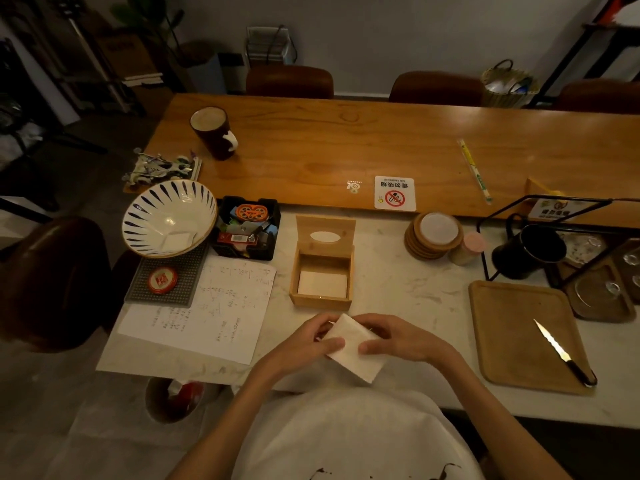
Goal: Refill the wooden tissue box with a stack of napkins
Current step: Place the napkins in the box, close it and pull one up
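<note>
Currently pinching napkin stack (354, 349) between left hand (304, 341) and right hand (398, 337), long axis diagonal; open wooden tissue box (323, 300) straight ahead, near both hands.

Both bare forearms reach in from the near edge, the left from about 7 o'clock and the right from about 5 o'clock, meeting just below the middle. The left hand (304, 344) grips the napkin stack (353, 356) at its 9 o'clock side, thumb laid across the top. The right hand (398, 337) grips the 3 o'clock side the same way. The fingers of the 2 hands curl round the far edge.
</note>
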Demonstrator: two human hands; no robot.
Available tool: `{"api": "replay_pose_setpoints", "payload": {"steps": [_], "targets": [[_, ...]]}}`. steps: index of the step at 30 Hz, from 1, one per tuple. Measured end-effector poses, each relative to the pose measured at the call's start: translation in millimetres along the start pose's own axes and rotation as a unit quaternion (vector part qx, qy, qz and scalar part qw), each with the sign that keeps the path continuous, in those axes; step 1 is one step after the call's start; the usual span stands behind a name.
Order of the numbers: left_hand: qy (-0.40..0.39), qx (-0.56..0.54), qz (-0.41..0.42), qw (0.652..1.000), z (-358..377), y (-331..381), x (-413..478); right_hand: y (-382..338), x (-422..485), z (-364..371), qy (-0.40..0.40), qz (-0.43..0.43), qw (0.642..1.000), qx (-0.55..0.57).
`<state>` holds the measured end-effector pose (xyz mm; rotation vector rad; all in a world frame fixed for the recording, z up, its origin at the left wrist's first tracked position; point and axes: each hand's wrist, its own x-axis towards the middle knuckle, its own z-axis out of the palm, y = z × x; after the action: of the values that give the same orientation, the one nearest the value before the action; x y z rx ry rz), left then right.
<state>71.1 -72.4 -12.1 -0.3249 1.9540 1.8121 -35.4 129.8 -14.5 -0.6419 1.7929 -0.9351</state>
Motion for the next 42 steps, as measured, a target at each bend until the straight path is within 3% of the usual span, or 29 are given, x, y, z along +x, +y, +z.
{"api": "replay_pose_setpoints", "payload": {"steps": [4,6,7,9,11,12,14,18,22,24,26,29,42], "targets": [[0.021,-0.002,0.010,1.000,-12.0,8.4,-2.3,-10.6,-0.4,-2.0,0.023,0.003,1.000,0.018],[0.151,-0.006,0.055,0.987,-22.6,15.4,1.3,-8.7,-5.2,-7.6,0.037,-0.002,0.989,0.140],[0.238,-0.005,0.076,0.968,-29.7,18.2,4.7,-5.3,-8.9,-10.5,0.041,-0.001,0.970,0.239],[0.360,-0.003,0.082,0.929,-46.0,20.9,12.0,3.5,-15.1,-10.6,0.041,-0.003,0.889,0.457],[0.365,-0.006,0.039,0.930,-63.1,16.0,22.4,13.5,-17.6,-5.1,0.065,-0.009,0.814,0.577],[0.337,-0.012,0.012,0.941,-69.4,11.8,28.4,15.6,-18.1,-2.4,0.078,-0.012,0.797,0.598],[0.270,-0.022,-0.019,0.962,-74.5,2.9,36.2,15.2,-16.6,-0.9,0.091,-0.010,0.802,0.590],[0.240,-0.062,-0.020,0.968,-78.2,-4.3,41.7,-20.7,-4.5,-28.7,0.094,-0.016,0.879,0.467],[0.227,-0.107,-0.018,0.968,-79.1,-1.8,39.8,-82.3,26.7,-68.4,0.159,-0.003,0.967,0.200],[0.229,-0.115,-0.013,0.967,-77.1,-6.0,38.0,-109.4,49.8,-73.8,0.137,-0.016,0.990,0.022],[0.230,-0.126,-0.013,0.965,-76.3,-8.5,35.8,-125.2,75.2,-68.9,0.087,-0.006,0.985,-0.147],[0.237,-0.155,-0.009,0.959,-76.0,-9.5,35.3,-128.4,104.7,-56.0,0.026,0.025,0.959,-0.282],[0.259,-0.191,-0.003,0.947,-69.3,-15.5,39.9,-129.2,140.6,-49.1,-0.138,0.102,0.884,-0.434]]}}
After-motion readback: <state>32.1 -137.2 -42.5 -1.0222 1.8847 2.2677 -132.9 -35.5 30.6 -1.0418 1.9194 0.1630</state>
